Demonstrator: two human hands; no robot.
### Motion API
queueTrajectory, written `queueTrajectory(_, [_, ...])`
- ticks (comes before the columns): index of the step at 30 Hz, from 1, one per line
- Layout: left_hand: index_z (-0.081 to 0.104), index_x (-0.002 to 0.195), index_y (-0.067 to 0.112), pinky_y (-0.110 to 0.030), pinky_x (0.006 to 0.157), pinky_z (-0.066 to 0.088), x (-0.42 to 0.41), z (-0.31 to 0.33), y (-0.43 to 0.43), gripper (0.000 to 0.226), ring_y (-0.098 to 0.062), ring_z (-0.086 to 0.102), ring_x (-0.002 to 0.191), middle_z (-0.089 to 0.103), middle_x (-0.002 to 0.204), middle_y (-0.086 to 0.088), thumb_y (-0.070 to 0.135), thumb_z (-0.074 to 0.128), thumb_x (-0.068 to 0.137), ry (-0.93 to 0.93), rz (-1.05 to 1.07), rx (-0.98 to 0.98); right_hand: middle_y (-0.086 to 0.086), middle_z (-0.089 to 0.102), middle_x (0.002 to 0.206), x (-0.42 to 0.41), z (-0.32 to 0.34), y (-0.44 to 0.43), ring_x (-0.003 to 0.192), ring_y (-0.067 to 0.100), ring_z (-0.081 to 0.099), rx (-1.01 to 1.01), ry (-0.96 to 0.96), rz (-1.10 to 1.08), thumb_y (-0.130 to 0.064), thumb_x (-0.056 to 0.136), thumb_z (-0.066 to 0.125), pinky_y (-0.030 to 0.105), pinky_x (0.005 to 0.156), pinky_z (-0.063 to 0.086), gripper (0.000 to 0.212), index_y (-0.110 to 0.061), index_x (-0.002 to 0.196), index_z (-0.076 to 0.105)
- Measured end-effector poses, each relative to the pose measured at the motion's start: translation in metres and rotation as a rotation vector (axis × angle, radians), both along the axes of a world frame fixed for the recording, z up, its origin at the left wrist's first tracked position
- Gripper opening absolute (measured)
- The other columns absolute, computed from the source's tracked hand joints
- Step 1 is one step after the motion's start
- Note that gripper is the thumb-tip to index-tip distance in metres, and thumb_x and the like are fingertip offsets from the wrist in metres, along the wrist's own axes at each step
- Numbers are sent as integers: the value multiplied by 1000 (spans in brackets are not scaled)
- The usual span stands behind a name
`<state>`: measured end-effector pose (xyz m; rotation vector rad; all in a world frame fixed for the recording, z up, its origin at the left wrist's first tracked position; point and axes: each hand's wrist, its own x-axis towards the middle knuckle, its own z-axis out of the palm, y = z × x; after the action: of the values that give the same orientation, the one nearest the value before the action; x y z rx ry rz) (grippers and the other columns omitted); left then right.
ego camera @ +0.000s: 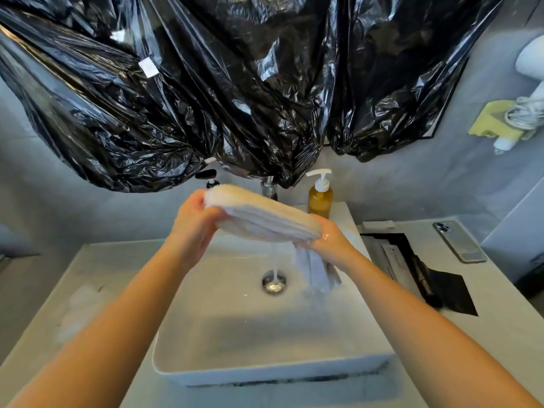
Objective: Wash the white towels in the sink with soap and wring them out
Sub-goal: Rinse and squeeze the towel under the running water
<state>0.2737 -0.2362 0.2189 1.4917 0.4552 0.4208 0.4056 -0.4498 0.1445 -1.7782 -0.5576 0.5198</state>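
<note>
Gripping white towel (262,221) over sink (265,371), both hands (192,225) (331,241)

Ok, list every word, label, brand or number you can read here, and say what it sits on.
No text here can be read.
White tag on the black plastic sheeting: no legible print.
Amber pump bottle: no label shows.
Phone: no readable mark on its back.

You face a grey wall (412,187) hung with crumpled black plastic sheeting (206,98) that catches bright glints. Below you runs a pale counter (500,334); near its right back corner lies a phone (459,242), beside a dark rectangular opening (453,293).
</note>
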Motion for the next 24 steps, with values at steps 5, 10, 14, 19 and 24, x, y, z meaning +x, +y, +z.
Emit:
queueTrajectory(5, [39,139,18,-19,83,52,-43,-88,9,80,-20,57,115,51,136,-9,6,79,70,333,-183,355,-9,58,79,-5,13,17,73,0,53,-62,-185,126,-4,83,76,15,69,45,32,-27,82,53])
queueTrajectory(10, [36,136,40,-23,94,52,-23,-83,-27,80,-3,58,116,55,130,14,17,82,74,131,-424,351,-9,58,76,-22,28,40,69,6,49,-154,-281,258,-28,71,78,26,63,41,29,-25,81,51])
queueTrajectory(14, [63,114,26,-30,84,57,1,-85,-42,44,-15,68,103,72,108,2,23,67,70,80,-231,82,-2,65,95,-23,31,30,86,14,62,-89,-33,235,-24,68,81,33,78,52,38,-28,95,55])
queueTrajectory(19, [68,95,10,-32,68,57,18,-113,-65,33,-21,69,81,72,85,-9,15,54,66,53,-104,-363,1,65,120,-36,-24,7,103,12,67,96,337,66,-28,69,80,24,79,55,58,-30,122,55])
queueTrajectory(24, [69,99,16,-46,81,58,26,-163,-72,29,-26,70,88,73,92,-8,30,60,76,278,39,-251,-3,68,119,-39,-78,8,110,14,67,37,435,-31,-14,83,79,29,89,56,48,-33,123,58])
